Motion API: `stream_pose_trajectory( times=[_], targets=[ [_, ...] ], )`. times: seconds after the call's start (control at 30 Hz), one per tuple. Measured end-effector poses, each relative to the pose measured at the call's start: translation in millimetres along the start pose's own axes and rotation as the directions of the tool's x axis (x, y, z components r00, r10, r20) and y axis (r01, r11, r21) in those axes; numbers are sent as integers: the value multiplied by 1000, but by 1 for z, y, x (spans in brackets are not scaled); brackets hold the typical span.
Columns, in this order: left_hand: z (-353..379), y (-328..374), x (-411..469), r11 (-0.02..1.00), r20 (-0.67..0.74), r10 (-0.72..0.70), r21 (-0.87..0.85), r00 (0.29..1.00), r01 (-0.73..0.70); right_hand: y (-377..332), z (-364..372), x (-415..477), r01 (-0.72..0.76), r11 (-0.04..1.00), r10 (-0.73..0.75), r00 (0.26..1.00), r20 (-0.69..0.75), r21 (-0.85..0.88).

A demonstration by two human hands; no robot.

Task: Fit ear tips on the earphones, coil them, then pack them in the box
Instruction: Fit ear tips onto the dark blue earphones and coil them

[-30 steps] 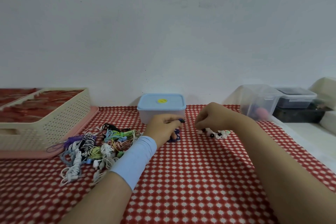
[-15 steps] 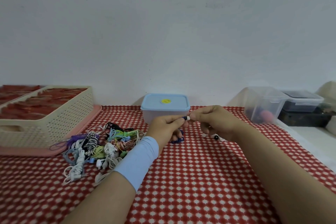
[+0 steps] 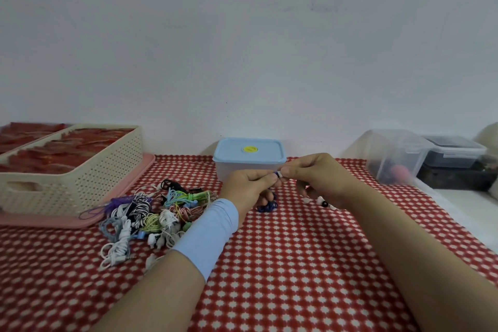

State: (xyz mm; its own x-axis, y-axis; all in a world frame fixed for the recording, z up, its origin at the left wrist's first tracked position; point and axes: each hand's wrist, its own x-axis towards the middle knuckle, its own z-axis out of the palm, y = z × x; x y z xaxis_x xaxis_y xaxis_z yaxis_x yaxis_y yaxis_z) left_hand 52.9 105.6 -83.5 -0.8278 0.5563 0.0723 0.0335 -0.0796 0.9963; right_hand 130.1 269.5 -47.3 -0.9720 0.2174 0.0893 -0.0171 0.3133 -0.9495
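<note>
Both meet mid-frame in front of the blue box [image 3: 249, 149] — left hand [image 3: 249, 187] pinching a blue earphone [image 3: 276, 174], right hand [image 3: 322, 178] pinching a white ear tip [image 3: 280, 174] onto it — fitting step, I'd guess, next needs a straight push.

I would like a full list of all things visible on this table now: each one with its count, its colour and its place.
blue earphone: one, dark blue, between both hands, cable hanging to the cloth
ear tip: one, white, against the earphone's bud
loose ear tips: a few, white and black, under the right hand
earphone pile: many, mixed colours, left of centre
lidded box: one, light blue lid, behind the hands
basket: one in full, cream, far left
tray: one, pink, under the basket
clear tub: one, transparent, far right
tablecloth: one, red and white
left hand: pinches the earphone
right hand: pinches the ear tip
</note>
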Motion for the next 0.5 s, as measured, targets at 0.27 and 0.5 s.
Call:
stream_pose_trajectory(
  times=[0.27,0.5],
  targets=[
    [3,4,-2,982,32,-90,-163,995,94,4,-1,0,20,995,-25,999,46,100],
    [7,5,-4,972,1,-123,-200,992,121,6,1,-1,64,997,-65,998,16,47]
  ],
)
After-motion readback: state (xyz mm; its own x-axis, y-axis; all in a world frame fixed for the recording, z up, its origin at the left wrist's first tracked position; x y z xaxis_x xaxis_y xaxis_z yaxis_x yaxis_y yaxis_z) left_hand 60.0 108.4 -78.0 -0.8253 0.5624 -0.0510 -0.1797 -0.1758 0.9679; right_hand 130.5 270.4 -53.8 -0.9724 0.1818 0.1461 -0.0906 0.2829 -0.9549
